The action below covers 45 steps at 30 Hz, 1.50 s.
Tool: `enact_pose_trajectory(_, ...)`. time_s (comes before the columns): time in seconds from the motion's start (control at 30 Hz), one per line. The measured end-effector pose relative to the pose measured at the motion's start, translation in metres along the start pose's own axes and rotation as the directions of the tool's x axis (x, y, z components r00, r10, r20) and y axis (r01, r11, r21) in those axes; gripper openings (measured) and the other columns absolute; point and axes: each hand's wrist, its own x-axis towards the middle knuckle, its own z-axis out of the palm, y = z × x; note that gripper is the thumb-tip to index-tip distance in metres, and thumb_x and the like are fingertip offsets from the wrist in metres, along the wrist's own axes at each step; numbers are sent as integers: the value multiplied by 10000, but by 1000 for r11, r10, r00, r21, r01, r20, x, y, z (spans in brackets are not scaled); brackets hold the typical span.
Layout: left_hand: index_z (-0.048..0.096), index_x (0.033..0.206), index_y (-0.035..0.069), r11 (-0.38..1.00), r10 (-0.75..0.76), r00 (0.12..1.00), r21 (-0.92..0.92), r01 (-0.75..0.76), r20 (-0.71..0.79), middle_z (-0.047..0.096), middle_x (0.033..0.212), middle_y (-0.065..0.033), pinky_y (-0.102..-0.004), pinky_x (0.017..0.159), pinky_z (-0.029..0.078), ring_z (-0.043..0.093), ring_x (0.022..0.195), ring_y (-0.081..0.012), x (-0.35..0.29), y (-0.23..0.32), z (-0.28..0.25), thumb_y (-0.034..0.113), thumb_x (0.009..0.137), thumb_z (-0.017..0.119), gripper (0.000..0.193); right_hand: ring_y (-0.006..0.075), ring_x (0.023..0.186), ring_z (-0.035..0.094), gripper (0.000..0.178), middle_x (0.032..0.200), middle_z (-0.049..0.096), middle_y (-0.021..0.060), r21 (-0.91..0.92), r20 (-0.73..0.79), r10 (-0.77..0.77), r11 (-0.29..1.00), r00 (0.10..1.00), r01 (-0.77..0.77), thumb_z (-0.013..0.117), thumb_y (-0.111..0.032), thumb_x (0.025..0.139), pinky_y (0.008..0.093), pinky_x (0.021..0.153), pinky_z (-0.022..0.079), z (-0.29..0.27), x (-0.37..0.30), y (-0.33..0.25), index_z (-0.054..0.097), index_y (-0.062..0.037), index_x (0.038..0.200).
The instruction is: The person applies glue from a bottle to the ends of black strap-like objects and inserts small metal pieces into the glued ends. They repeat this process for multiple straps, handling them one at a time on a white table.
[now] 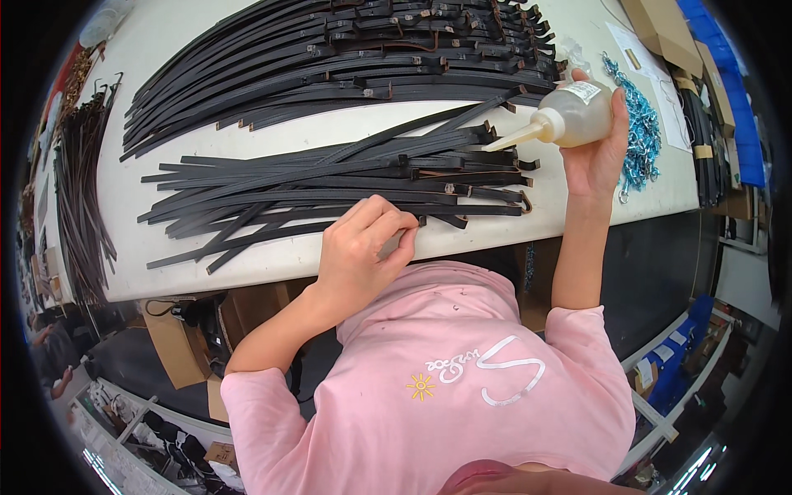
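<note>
My right hand (598, 157) is wrapped round a translucent squeeze bottle (582, 114) with a white collar and a label. Its long pale nozzle (516, 136) points left and slightly down, over the folded strap ends. Near the table's front edge, my left hand (367, 239) is closed, thumb and fingers pinching a black strap (272, 237) close to its looped end. The exact grip is partly hidden behind the fingers. Beyond it lies a loose pile of black straps (297, 175), several with folded ends and small loops at the right.
A larger stack of black straps (330, 62) covers the far part of the white table (128, 239). Blue-and-silver chains or clasps (639, 136) lie right of the bottle, near paper sheets (672, 107). Dark straps (82, 190) hang at the left. Cardboard boxes (177, 342) stand below.
</note>
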Motion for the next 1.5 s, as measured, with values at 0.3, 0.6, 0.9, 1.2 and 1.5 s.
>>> enact_pose_trajectory(0.3, 642, 832, 16, 920, -246, 969, -321, 223, -30, 580, 852, -59, -280, 644, 517, 615, 746, -147, 0, 5, -4, -56, 728, 685, 133, 285, 1119, 638, 656, 1182, 630, 207, -25, -38, -9, 1000, 999, 8, 552, -493, 1010, 423, 965, 539, -3, -10, -10, 509, 63, 1357)
enact_pose_trajectory(0.6, 578, 797, 10, 915, -126, 988, -375, 150, 87, 592, 876, -81, -303, 779, 493, 600, 840, -194, -5, 3, -21, -67, 691, 651, 150, 303, 1145, 622, 653, 1249, 595, 202, -15, -50, -53, 999, 997, 52, 565, -473, 1012, 449, 971, 546, -4, -12, -16, 487, 73, 1361)
enact_pose_trajectory(0.9, 658, 824, 74, 993, 117, 983, -43, -112, 139, 573, 742, -30, -353, 648, 380, 525, 690, -226, -15, 17, 2, 14, 741, 744, 134, 307, 1169, 616, 619, 1321, 589, 166, -13, -19, -41, 999, 999, 41, 565, -466, 1014, 463, 960, 563, -3, -15, -15, 476, 29, 1375)
enact_pose_trajectory(1.2, 741, 1005, 118, 948, 148, 989, 284, -141, -5, 651, 1140, -55, -394, 880, 364, 581, 1030, -253, -6, 10, -5, -50, 732, 673, 327, 306, 1136, 631, 624, 1308, 592, 163, 19, -43, -23, 1000, 999, 24, 577, -470, 1005, 469, 949, 571, -8, -18, -11, 475, 29, 1365)
enact_pose_trajectory(1.5, 757, 965, 176, 928, 170, 971, 303, -215, 168, 605, 1289, -48, -428, 1018, 319, 508, 1251, -291, 13, 4, -7, 41, 736, 730, 267, 316, 1044, 654, 649, 1204, 603, 186, 85, 46, 31, 996, 998, -35, 587, -472, 1001, 438, 906, 593, -10, -19, -12, 477, 63, 1351)
